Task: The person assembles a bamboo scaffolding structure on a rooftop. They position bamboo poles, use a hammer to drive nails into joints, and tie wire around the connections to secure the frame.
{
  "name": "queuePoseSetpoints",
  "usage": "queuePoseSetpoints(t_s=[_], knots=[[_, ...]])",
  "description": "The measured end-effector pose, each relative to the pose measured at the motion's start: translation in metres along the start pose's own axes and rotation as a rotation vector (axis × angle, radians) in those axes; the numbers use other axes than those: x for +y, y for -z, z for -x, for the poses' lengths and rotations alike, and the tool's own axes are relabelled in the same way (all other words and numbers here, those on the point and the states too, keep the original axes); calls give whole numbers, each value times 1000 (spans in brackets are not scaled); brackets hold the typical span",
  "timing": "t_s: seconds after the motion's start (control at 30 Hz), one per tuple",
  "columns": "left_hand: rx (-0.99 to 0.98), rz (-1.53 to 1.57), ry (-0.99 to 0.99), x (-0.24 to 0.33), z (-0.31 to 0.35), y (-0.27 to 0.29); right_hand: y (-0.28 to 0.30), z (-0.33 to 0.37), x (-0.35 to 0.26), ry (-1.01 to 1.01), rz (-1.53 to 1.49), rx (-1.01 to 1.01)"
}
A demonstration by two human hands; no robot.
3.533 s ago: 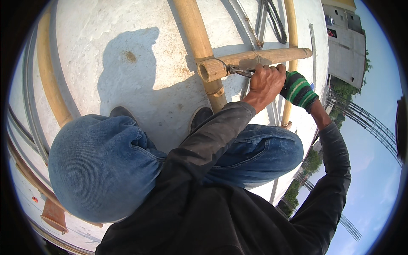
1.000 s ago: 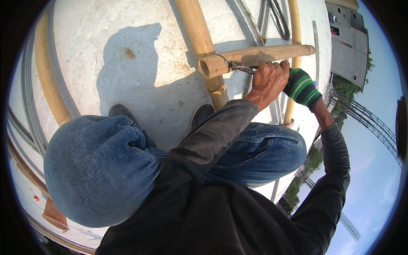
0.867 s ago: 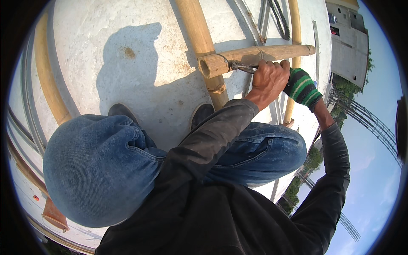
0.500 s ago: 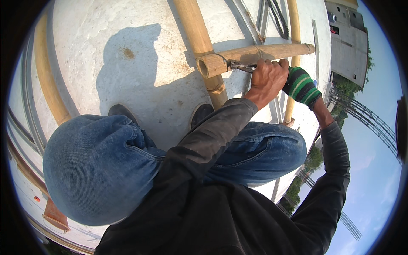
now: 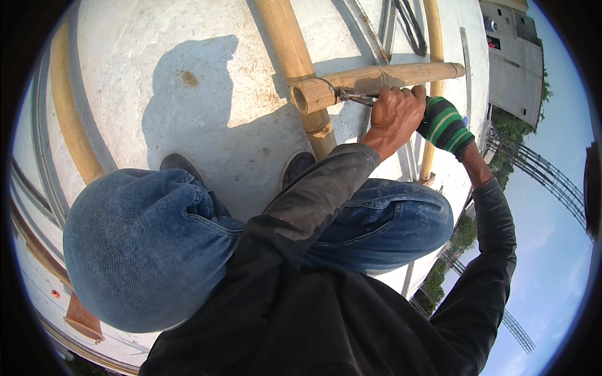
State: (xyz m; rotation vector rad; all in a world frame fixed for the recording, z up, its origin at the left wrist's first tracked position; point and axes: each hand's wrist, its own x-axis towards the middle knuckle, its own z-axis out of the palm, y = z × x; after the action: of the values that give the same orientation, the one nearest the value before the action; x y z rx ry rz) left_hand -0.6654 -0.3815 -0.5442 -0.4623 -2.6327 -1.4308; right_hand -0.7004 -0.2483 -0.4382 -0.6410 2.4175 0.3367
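My bare left hand (image 5: 396, 113) is closed around the handles of a pair of metal pincers (image 5: 359, 98), close behind the jaws. Their jaws meet a dark wire tie (image 5: 338, 93) on the short bamboo pole (image 5: 357, 81), near its hollow cut end. My right hand (image 5: 446, 125), in a green-and-black striped glove, is closed farther along the pincers, right beside the left. A small blue bit shows past the glove. Lying across a thicker long bamboo pole (image 5: 290, 47), the short pole also crosses a thinner bamboo pole (image 5: 434, 31). Both fists hide most of the handles.
Another bamboo pole (image 5: 69, 106) lies at the left, beside metal rails (image 5: 44, 138). Metal bars and a dark looped strap (image 5: 411, 28) lie at the top. My shoes stand on the pale concrete surface (image 5: 188, 113). Beyond its right edge are a building (image 5: 515, 75) and rebar cages (image 5: 545, 172).
Hardly anything differs. The far end of the short bamboo pole and both my hands have shifted very slightly; the pincers stay at the wire tie.
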Motion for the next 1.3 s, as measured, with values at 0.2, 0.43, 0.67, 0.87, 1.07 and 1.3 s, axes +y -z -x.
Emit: queuePoseSetpoints(t_s=[0.2, 0.43, 0.67, 0.87, 1.07, 1.3], knots=[[10, -78, -1, 1, 0, -5, 2, 0, 0, 0, -13, -11], [25, -95, -14, 0, 0, -9, -4, -2, 6, 0, -33, -33], [-13, -18, 7, 0, 0, -2, -5, -1, 5, -21, -24, -19], [-11, -17, -2, 0, 1, -2, -3, -2, 5, -5, -12, -31], [-2, -95, -15, 0, 0, -4, -3, -1, 5, -14, -17, -32], [-5, -50, 1, 1, -1, -3, -2, -3, 6, 21, -14, -48]])
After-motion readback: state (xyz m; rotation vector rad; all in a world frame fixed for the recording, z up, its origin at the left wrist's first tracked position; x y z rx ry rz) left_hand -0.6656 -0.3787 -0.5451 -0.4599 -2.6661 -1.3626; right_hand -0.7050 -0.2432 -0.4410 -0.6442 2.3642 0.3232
